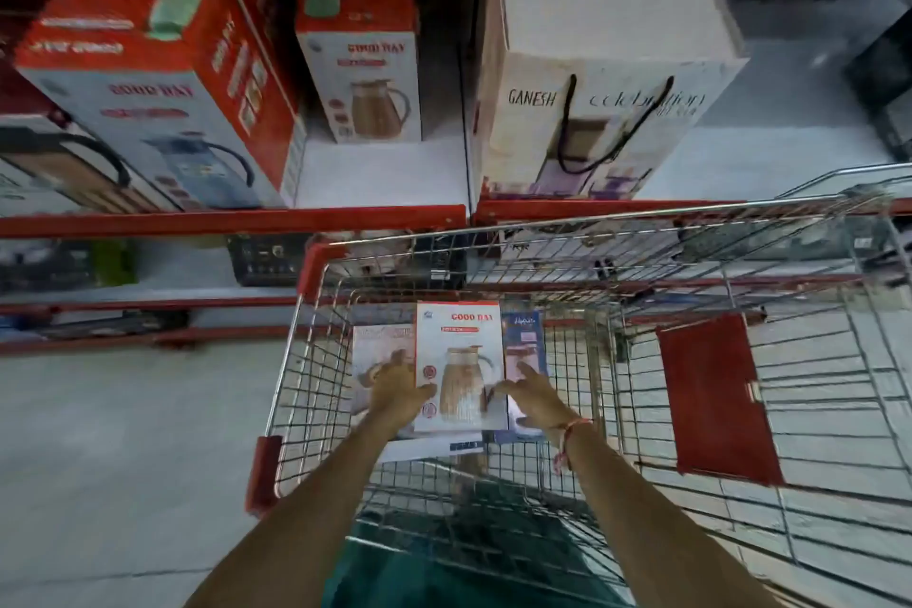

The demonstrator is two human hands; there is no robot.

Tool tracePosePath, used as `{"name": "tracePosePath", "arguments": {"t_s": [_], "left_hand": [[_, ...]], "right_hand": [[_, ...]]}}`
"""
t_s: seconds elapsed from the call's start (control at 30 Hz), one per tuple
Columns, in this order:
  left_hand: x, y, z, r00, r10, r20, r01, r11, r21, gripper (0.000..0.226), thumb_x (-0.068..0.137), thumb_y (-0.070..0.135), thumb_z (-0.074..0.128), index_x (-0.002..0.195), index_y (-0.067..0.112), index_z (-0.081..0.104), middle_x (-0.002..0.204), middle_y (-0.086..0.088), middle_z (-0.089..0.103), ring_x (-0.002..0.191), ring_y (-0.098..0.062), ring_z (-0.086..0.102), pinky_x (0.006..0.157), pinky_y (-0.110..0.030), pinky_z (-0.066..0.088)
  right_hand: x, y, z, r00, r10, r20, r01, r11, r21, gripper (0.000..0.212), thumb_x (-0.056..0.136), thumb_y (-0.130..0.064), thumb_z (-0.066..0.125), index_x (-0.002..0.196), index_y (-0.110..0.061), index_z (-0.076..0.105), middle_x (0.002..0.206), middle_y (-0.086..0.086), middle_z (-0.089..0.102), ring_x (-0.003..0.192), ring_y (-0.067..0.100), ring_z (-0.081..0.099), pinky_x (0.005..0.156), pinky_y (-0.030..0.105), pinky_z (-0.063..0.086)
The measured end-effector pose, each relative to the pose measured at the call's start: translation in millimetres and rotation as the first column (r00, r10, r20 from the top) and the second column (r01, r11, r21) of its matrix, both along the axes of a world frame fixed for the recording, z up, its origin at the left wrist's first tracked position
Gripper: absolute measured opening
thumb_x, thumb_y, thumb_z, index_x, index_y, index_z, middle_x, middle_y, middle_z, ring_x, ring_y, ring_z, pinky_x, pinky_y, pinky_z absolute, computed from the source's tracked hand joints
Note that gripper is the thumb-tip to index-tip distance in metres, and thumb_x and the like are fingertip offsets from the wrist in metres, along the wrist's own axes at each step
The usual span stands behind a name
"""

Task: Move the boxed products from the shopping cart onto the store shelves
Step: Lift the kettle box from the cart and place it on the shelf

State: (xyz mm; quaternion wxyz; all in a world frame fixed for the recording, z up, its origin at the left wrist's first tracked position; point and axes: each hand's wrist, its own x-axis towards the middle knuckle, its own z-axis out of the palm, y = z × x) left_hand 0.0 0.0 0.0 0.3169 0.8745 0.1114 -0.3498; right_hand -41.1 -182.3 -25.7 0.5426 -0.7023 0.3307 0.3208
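Note:
A white and red "Good Day" jug box [461, 351] lies on top of other boxes in the wire shopping cart [691, 262]. My left hand [397, 393] presses its left edge and my right hand [533, 397] its right edge, so both hands clasp it. A pale box [380, 346] lies under it to the left and a blue box [525, 336] to the right. The store shelf [385, 173] with a red front rail stands just beyond the cart and holds similar "Good Day" boxes [365, 69].
A large "Good Day" box [163, 89] fills the shelf's left part. A white "Ganesh" box [607, 79] with black cord handles stands on the right. The cart's red child-seat flap [715, 400] hangs at right. Lower shelves hold dark items. Grey floor lies to the left.

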Motion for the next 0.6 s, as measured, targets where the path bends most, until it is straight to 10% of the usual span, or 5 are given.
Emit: {"name": "tracePosePath", "arguments": {"t_s": [0.2, 0.33, 0.6], "left_hand": [[8.1, 5.5, -25.2, 0.979, 0.062, -0.194, -0.101, 0.975, -0.196, 0.050, 0.082, 0.006, 0.064, 0.128, 0.007, 0.046, 0.131, -0.014, 0.058, 0.117, -0.031, 0.056, 0.100, -0.044, 0.048], [10.0, 17.4, -14.6, 0.994, 0.089, -0.070, -0.102, 0.967, -0.232, 0.050, 0.080, 0.006, 0.068, 0.127, 0.010, 0.051, 0.124, -0.010, 0.064, 0.109, -0.027, 0.062, 0.089, -0.041, 0.055], [-15.2, 46.1, 65.6, 0.982, 0.125, 0.140, -0.062, 0.919, -0.389, 0.065, 0.078, 0.012, 0.072, 0.134, 0.029, 0.044, 0.104, 0.004, 0.069, 0.085, -0.014, 0.065, 0.074, -0.042, 0.060]], "right_hand": [[16.6, 6.2, 0.9, 0.997, -0.071, 0.027, 0.068, 0.993, 0.095, 0.052, 0.087, 0.005, 0.052, 0.136, -0.010, 0.043, 0.119, 0.024, 0.063, 0.095, 0.030, 0.060, 0.078, 0.041, 0.052], [22.3, 9.9, 17.7, 0.994, -0.055, 0.098, 0.052, 0.998, 0.027, 0.058, 0.080, 0.003, 0.057, 0.131, -0.023, 0.049, 0.094, 0.001, 0.068, 0.089, 0.026, 0.065, 0.083, 0.045, 0.056], [-6.3, 10.1, 76.1, 0.959, -0.054, 0.277, 0.061, 0.998, -0.016, 0.062, 0.084, -0.004, 0.060, 0.131, -0.039, 0.042, 0.118, -0.004, 0.055, 0.106, 0.020, 0.056, 0.090, 0.047, 0.055]]}}
